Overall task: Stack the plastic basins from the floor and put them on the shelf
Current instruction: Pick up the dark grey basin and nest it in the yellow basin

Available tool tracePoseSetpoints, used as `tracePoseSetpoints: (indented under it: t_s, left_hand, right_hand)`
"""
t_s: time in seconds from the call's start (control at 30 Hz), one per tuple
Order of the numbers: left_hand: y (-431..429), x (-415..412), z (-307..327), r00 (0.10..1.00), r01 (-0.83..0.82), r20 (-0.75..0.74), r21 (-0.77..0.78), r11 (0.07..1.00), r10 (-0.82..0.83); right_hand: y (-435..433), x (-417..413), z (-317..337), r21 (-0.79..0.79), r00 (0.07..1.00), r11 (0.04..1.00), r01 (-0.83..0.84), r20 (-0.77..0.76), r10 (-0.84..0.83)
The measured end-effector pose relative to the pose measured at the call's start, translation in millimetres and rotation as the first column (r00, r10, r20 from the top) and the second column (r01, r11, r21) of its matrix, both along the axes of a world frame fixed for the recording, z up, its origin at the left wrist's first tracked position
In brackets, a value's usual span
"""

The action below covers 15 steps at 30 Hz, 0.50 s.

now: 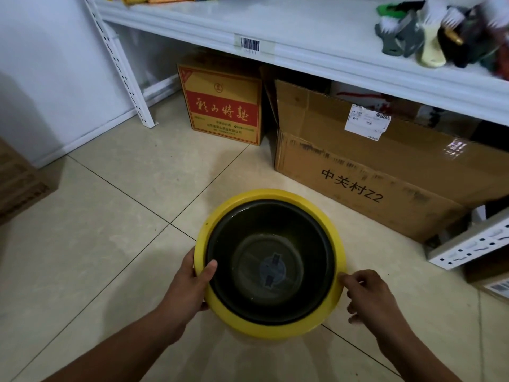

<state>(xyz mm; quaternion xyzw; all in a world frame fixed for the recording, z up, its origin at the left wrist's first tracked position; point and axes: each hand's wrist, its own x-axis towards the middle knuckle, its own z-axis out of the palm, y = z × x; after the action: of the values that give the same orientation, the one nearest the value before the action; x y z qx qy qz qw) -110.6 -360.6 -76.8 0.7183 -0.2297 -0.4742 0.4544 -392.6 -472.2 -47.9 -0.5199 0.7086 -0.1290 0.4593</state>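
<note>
1. The left hand point(192, 282) grips the near-left rim of the yellow basin point(337, 244); its thumb point(208, 268) lies over the rim on the inside and the other fingers curl underneath, out of sight.
2. The right hand point(366, 293) is at the near-right rim, fingertips drawn together and just touching the yellow edge; whether it truly pinches the rim I cannot tell.
3. A dark basin point(270, 271) sits nested inside the yellow one, its rim just below the yellow rim.
4. The nested pair is above the tiled floor point(110, 216), in front of the person; whether it rests on the tiles I cannot tell.
5. Farther off, a red and yellow carton point(223, 106) and a large brown cardboard box point(371, 166) stand on the floor under the white shelf point(275, 20).
6. On the shelf's far right lies a blurred heap of brushes point(429, 37).
</note>
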Motion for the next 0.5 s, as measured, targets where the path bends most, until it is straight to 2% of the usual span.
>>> tracePoseSetpoints:
  t_s: [0.27, 0.4, 0.5]
  left_hand:
    - [-2, 3, -6, 0.998, -0.061, -0.022, 0.044, 0.997, 0.062]
    - [0, 7, -11, 0.996, -0.069, -0.059, 0.044, 0.997, 0.072]
    - [-1, 9, -11, 0.991, -0.080, -0.105, 0.047, 0.996, 0.084]
  right_hand:
    - [-5, -1, -13, 0.179, 0.962, 0.981, 0.070, 0.247, -0.114]
    - [-6, -3, -17, 0.283, 0.912, 0.955, 0.084, 0.365, -0.188]
    - [-5, -1, -15, 0.296, 0.887, 0.952, 0.082, 0.413, -0.205]
